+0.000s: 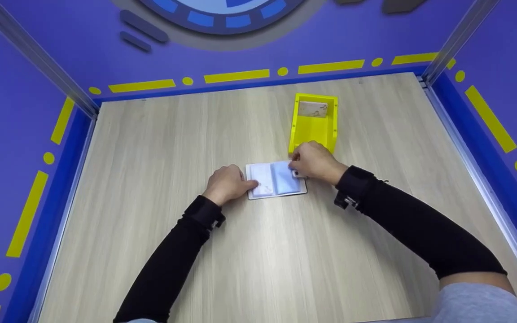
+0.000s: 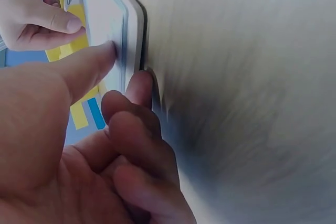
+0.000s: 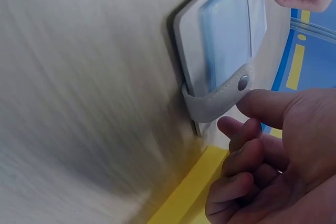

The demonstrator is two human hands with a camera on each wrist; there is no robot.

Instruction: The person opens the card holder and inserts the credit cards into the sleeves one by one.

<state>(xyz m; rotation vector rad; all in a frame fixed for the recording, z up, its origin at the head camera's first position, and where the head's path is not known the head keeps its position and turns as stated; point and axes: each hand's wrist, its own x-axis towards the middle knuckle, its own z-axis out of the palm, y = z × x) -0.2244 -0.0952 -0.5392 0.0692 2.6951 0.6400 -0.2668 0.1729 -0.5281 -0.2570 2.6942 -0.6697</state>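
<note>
A small pale card holder (image 1: 274, 180) lies spread flat on the wooden table, its clear sleeves facing up. At its left edge my left hand (image 1: 228, 183) pinches it, the thumb on the sleeve and the index finger against the rim. My right hand (image 1: 314, 160) is at the opposite edge, its thumb and fingers at the snap strap (image 3: 218, 100). That strap curves up over the edge and shows a round metal snap (image 3: 243, 82). In the left sleeve, a pale printed card (image 1: 262, 179) shows. The remaining fingers of both hands are curled.
Just behind my right hand stands a yellow open bin (image 1: 293, 121), with a patterned card (image 1: 313, 109) leaning against its back wall. Blue panels (image 1: 195, 58) with yellow marks enclose the wooden table (image 1: 159, 134) at the back and sides.
</note>
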